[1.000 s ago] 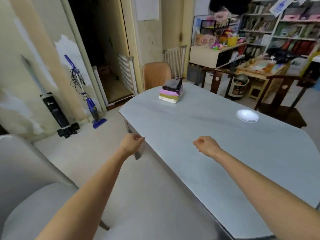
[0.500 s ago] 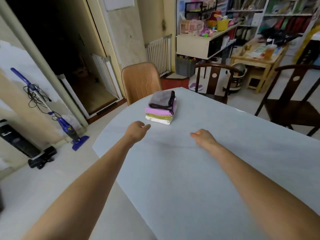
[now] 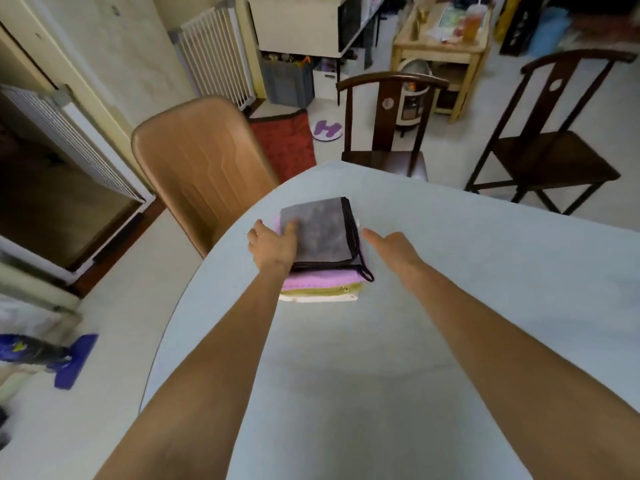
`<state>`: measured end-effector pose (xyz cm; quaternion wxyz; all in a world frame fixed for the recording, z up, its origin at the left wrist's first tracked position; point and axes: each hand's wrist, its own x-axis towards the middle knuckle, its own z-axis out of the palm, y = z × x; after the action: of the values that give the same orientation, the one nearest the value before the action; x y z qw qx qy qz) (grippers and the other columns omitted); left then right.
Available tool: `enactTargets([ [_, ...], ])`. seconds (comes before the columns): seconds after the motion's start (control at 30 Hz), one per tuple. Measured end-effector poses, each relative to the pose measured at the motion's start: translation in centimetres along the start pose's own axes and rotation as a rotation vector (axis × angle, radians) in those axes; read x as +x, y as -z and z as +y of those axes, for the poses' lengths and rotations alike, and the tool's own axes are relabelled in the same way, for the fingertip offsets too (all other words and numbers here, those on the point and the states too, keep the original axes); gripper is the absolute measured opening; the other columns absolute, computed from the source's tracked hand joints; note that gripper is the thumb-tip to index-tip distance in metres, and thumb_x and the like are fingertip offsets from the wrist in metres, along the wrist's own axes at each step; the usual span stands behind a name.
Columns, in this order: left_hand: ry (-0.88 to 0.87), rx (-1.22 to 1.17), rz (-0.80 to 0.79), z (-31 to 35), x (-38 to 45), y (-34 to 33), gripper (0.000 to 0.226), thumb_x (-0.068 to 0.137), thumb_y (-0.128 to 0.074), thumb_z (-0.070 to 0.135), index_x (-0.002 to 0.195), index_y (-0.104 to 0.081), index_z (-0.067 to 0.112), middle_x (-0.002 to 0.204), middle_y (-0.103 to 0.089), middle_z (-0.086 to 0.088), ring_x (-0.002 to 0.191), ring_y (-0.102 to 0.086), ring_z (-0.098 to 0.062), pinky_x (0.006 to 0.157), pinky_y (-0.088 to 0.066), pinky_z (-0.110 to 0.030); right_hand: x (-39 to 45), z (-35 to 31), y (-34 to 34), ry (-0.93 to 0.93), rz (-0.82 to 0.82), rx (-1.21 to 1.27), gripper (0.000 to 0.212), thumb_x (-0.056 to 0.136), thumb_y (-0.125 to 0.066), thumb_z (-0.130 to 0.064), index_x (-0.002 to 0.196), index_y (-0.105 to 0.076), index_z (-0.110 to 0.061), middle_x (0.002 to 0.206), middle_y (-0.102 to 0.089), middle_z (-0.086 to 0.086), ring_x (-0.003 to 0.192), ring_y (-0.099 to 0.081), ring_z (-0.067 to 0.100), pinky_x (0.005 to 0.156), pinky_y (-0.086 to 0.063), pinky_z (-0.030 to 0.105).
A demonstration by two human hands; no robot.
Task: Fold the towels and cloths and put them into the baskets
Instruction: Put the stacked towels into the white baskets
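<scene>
Resting its thumb on the grey cloth [image 3: 320, 230], the left hand [image 3: 273, 245] grips the stack's side; the right hand [image 3: 393, 249] hovers open beside it. Lifting one-sided could topple the stack on the worktop [image 3: 450, 306].

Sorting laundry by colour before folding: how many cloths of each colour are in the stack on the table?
Grey cloth: 1
Pink cloth: 1
Olive-green cloth: 1
White cloth: 1
Total: 4 visible layers; any hidden beneath cannot be told.
</scene>
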<state>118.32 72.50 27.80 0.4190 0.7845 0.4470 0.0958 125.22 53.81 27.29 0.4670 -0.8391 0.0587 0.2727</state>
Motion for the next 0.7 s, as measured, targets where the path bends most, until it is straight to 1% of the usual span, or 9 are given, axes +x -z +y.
enactTargets([
  [0.03, 0.067, -0.014, -0.049, -0.2, 2.3, -0.1, 0.089, 0.088, -0.055, 0.057, 0.151, -0.018, 0.006, 0.155, -0.021, -0.017, 0.141, -0.025, -0.037, 0.115, -0.024, -0.048, 1.3, -1.7, -1.3, -0.042, -0.031, 0.058, 0.084, 0.085, -0.058, -0.058, 0.138, -0.037, 0.003, 0.136, -0.048, 0.016, 0.123, -0.048, 0.030, 0.095, -0.037, 0.033],
  [0.07, 0.139, -0.042, -0.106, -0.5, 3.9, -0.3, 0.097, 0.084, -0.056, 0.063, 0.152, -0.015, 0.007, 0.156, -0.020, -0.016, 0.141, -0.024, -0.037, 0.115, -0.024, -0.049, 2.2, -2.8, -2.2, -0.056, -0.069, 0.112, 0.095, 0.082, -0.060, -0.062, 0.145, -0.027, 0.000, 0.146, -0.038, 0.013, 0.134, -0.038, 0.030, 0.105, -0.032, 0.036],
  [0.13, 0.284, -0.131, -0.235, -0.9, 6.4, -0.6, 0.112, 0.074, -0.061, 0.072, 0.153, -0.010, 0.010, 0.157, -0.018, -0.013, 0.142, -0.024, -0.036, 0.114, -0.025, -0.050, 4.5, -3.9, -3.9, -0.113, -0.128, 0.166, 0.109, 0.072, -0.064, -0.070, 0.149, -0.022, -0.006, 0.151, -0.033, 0.008, 0.139, -0.031, 0.028, 0.112, -0.024, 0.040],
  [0.2, 0.370, -0.239, -0.374, -1.8, 8.5, -1.1, 0.124, 0.062, -0.068, 0.076, 0.153, -0.011, 0.013, 0.158, -0.020, -0.007, 0.142, -0.026, -0.032, 0.114, -0.026, -0.048, 7.0, -3.4, -5.3, -0.191, -0.181, 0.172, 0.118, 0.049, -0.070, -0.082, 0.142, -0.041, -0.016, 0.144, -0.046, 0.001, 0.132, -0.044, 0.026, 0.113, -0.030, 0.041],
  [0.27, 0.412, -0.311, -0.502, -3.1, 10.2, -1.7, 0.136, 0.043, -0.073, 0.083, 0.150, -0.023, 0.014, 0.153, -0.034, -0.005, 0.135, -0.039, -0.030, 0.112, -0.031, -0.047, 9.1, -1.8, -6.6, -0.251, -0.256, 0.244, 0.107, 0.032, -0.077, -0.082, 0.121, -0.063, -0.024, 0.120, -0.067, 0.001, 0.110, -0.063, 0.024, 0.105, -0.042, 0.039],
  [0.33, 0.429, -0.318, -0.579, -3.9, 11.1, -2.5, 0.141, 0.025, -0.073, 0.087, 0.142, -0.040, 0.015, 0.139, -0.052, -0.005, 0.121, -0.052, -0.028, 0.107, -0.039, -0.045, 9.7, -1.1, -6.9, -0.256, -0.309, 0.284, 0.093, 0.035, -0.081, -0.077, 0.110, -0.070, -0.023, 0.103, -0.074, 0.001, 0.099, -0.069, 0.022, 0.100, -0.047, 0.037],
  [0.4, 0.434, -0.303, -0.629, -4.7, 12.0, -3.6, 0.137, 0.023, -0.073, 0.087, 0.135, -0.049, 0.013, 0.128, -0.060, -0.005, 0.112, -0.058, -0.027, 0.103, -0.044, -0.043, 9.9, -0.9, -7.0, -0.267, -0.320, 0.303, 0.084, 0.043, -0.081, -0.072, 0.110, -0.070, -0.022, 0.102, -0.074, 0.001, 0.098, -0.069, 0.021, 0.100, -0.047, 0.036],
  [0.57, 0.443, -0.376, -0.721, -5.3, 12.0, -4.4, 0.119, 0.036, -0.077, 0.080, 0.129, -0.054, 0.009, 0.119, -0.065, -0.007, 0.104, -0.062, -0.026, 0.097, -0.049, -0.038, 9.7, -0.2, -7.1, -0.315, -0.387, 0.400, 0.075, 0.056, -0.079, -0.063, 0.116, -0.066, -0.020, 0.108, -0.072, 0.003, 0.102, -0.068, 0.021, 0.100, -0.047, 0.036],
  [0.7, 0.443, -0.406, -0.833, -5.2, 12.0, -3.3, 0.091, 0.054, -0.080, 0.068, 0.120, -0.059, 0.009, 0.111, -0.070, -0.008, 0.102, -0.065, -0.025, 0.094, -0.051, -0.037, 8.5, -0.1, -7.6, -0.324, -0.397, 0.508, 0.062, 0.068, -0.073, -0.055, 0.118, -0.064, -0.018, 0.110, -0.072, 0.004, 0.103, -0.068, 0.021, 0.093, -0.050, 0.033],
])
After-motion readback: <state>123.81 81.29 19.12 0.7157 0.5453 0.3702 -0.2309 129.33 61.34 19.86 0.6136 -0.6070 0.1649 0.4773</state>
